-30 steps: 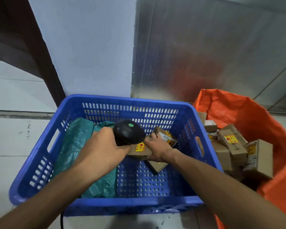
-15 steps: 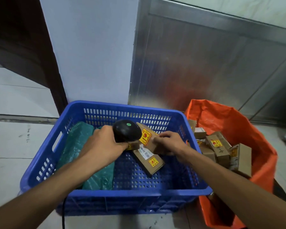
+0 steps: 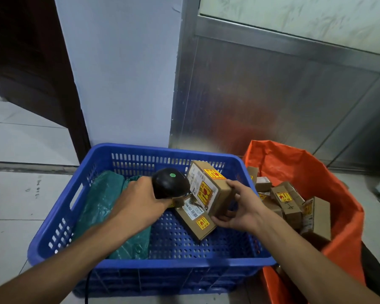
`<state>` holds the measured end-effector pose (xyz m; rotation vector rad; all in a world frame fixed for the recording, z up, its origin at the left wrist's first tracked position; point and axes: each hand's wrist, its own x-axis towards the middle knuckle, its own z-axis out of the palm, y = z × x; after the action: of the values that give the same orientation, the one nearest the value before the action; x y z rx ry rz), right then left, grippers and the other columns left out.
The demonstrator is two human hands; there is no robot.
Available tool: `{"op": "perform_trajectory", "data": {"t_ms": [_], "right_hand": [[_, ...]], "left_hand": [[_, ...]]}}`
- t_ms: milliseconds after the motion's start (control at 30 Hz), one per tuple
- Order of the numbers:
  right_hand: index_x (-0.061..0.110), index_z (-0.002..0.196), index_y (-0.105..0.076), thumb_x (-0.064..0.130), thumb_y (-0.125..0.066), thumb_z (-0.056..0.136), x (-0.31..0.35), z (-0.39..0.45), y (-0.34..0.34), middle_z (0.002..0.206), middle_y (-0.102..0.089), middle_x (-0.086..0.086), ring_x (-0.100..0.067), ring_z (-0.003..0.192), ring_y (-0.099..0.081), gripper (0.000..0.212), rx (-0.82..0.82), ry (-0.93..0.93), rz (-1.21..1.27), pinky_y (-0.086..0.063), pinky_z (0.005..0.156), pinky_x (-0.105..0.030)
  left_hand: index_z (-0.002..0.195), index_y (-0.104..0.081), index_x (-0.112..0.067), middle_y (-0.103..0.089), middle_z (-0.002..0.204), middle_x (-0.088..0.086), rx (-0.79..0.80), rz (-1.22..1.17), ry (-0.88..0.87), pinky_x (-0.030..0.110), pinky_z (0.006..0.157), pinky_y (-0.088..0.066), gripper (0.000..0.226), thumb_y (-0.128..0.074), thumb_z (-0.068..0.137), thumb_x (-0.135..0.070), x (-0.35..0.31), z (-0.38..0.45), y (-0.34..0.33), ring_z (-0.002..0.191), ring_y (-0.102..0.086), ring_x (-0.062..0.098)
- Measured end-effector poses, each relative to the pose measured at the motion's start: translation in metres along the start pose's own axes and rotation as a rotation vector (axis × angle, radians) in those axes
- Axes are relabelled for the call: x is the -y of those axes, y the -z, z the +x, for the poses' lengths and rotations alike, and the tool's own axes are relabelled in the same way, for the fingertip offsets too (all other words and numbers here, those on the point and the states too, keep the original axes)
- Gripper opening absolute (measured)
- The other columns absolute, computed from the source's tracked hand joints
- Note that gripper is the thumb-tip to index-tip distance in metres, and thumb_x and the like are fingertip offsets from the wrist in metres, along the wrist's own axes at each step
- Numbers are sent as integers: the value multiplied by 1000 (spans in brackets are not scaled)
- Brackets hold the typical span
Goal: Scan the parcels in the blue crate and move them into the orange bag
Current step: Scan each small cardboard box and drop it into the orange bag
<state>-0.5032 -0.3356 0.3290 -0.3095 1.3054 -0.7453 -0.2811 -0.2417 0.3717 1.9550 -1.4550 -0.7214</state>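
The right hand (image 3: 237, 210) grips a small cardboard box (image 3: 208, 189), fingers curled round its right end and thumb under it, holding it tilted above the blue crate (image 3: 59, 216); its long axis runs from upper left to lower right, and its labelled face with the yellow stickers points left toward the scanner. The left hand (image 3: 138, 205) is wrapped round the black scanner (image 3: 169, 183), whose head sits just beside that face. A second box (image 3: 195, 218) lies flat on the crate floor below, beside a green plastic parcel (image 3: 105, 207). The orange bag (image 3: 316, 172), right of the crate, holds several boxes. Half a second earlier the held box was lower and partly hidden behind the scanner; it now stands higher and clearer.
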Motion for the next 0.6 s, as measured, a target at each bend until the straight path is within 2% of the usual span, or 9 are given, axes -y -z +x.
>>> {"op": "perform_trajectory", "data": {"t_ms": [133,300,600], "right_hand": [[17,116,-64,38,-72,86,4,0,4,114,-56,-27,-44,105,-57,37,-10,-14,57,-53,83,-56],[19,121,-62,41,-74,84,8,9,1,115,-60,-26,-43,105,-60,45,-32,17,41,-54,79,-55],[15,108,-65,45,-69,87,9,15,-7,112,-63,-24,-38,102,-60,37,6,8,-14,-52,81,-50]], "left_hand": [[72,-61,-23,-66,65,-1,-4,3,-3,26,55,-42,21,-80,80,-30,1,-1,-2,61,-64,17],[69,-58,-24,-62,61,-4,-29,3,-19,25,53,-39,25,-80,80,-30,3,-2,-7,58,-62,15],[60,-61,-21,-59,51,-5,-92,-144,-24,24,48,-37,25,-81,75,-26,1,-1,-11,48,-54,11]]}}
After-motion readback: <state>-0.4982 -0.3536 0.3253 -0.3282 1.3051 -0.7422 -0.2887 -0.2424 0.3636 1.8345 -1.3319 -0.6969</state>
